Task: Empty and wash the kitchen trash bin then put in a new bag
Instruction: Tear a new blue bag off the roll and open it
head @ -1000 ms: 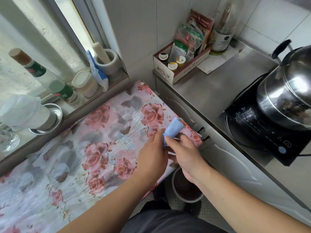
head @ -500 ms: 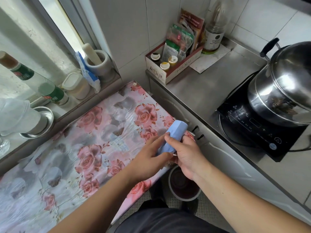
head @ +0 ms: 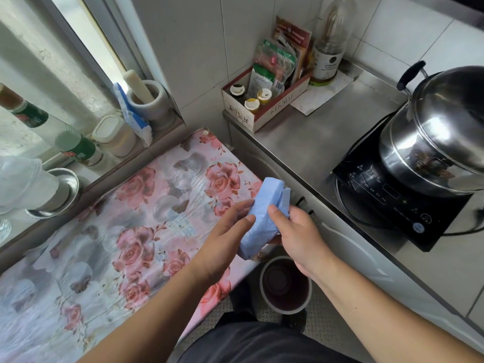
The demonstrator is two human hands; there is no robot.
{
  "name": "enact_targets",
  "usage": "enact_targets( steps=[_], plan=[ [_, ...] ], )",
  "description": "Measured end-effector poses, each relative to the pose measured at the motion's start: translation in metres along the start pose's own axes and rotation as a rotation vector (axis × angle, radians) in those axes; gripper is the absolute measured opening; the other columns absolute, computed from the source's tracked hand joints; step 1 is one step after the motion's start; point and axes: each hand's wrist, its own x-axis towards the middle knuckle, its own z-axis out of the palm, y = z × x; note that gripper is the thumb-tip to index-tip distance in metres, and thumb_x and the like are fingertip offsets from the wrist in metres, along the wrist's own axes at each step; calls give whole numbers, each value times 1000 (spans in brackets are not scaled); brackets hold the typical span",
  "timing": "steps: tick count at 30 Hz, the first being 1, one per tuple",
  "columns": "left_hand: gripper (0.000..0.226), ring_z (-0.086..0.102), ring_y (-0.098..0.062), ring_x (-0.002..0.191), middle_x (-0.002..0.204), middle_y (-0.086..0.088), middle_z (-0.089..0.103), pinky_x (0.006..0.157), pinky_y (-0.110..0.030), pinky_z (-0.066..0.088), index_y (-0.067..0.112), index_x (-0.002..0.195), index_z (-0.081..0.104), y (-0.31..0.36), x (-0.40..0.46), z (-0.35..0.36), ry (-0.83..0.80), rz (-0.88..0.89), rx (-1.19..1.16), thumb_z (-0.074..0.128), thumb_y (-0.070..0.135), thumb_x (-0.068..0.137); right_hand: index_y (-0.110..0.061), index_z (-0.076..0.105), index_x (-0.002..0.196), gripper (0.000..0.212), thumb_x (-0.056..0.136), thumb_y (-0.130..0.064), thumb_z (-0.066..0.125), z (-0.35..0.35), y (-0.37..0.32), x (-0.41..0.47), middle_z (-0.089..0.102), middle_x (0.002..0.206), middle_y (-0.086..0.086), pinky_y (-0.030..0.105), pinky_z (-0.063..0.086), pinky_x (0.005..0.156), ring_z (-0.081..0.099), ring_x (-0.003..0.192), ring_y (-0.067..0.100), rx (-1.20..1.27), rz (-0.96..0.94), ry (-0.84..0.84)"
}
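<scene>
A roll of light blue trash bags is held between both hands above the edge of the floral-covered table. My left hand pinches the loose bag end hanging from the roll. My right hand grips the roll from the right, thumb on top. Below the hands, on the floor, stands a small round trash bin with a white rim and a dark inside; no bag shows in it.
A steel counter at right carries a black induction hob with a lidded steel pot, a box of seasonings and a bottle. Jars, a mortar and a metal bowl line the window ledge at left.
The roll has been partly unrolled: a longer stretch of blue bag hangs between my hands, which have drawn slightly apart. The camera view shifted a little.
</scene>
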Motion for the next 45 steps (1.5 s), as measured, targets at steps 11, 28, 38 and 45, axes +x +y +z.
enact_targets(
  steps=[11, 28, 38, 45],
  plan=[
    [49, 70, -14, 96, 106, 6, 74, 78, -34, 53, 30, 109, 74, 9, 9, 8, 5, -5, 127, 62, 65, 77, -16, 69, 111, 27, 104, -13, 44, -15, -13, -9, 77, 102, 4, 24, 58, 79, 73, 98, 15, -105, -40, -86],
    [63, 59, -39, 128, 135, -21, 63, 111, -55, 44, 5, 138, 55, -4, 7, 19, -242, -200, -254, 71, 34, 85, -19, 76, 76, 46, 84, 6, 38, -13, -23, -15, 68, 71, 8, 37, 58, 65, 66, 69, 23, 108, 53, 22],
    [52, 74, -34, 84, 97, -19, 75, 76, -48, 61, 4, 116, 65, -15, 10, 7, -23, -422, -512, 71, 15, 66, -12, 70, 72, 40, 85, 7, 38, -21, -32, -13, 68, 67, 8, 34, 56, 53, 66, 61, 24, 174, 136, 143],
    [76, 66, -36, 115, 130, -19, 67, 100, -47, 52, 3, 133, 61, -14, 6, -9, -103, -402, -611, 84, 21, 63, -22, 66, 53, 49, 81, 5, 37, -30, -38, -10, 64, 55, -1, 27, 48, 45, 62, 47, 14, 180, 118, 176]
  ],
)
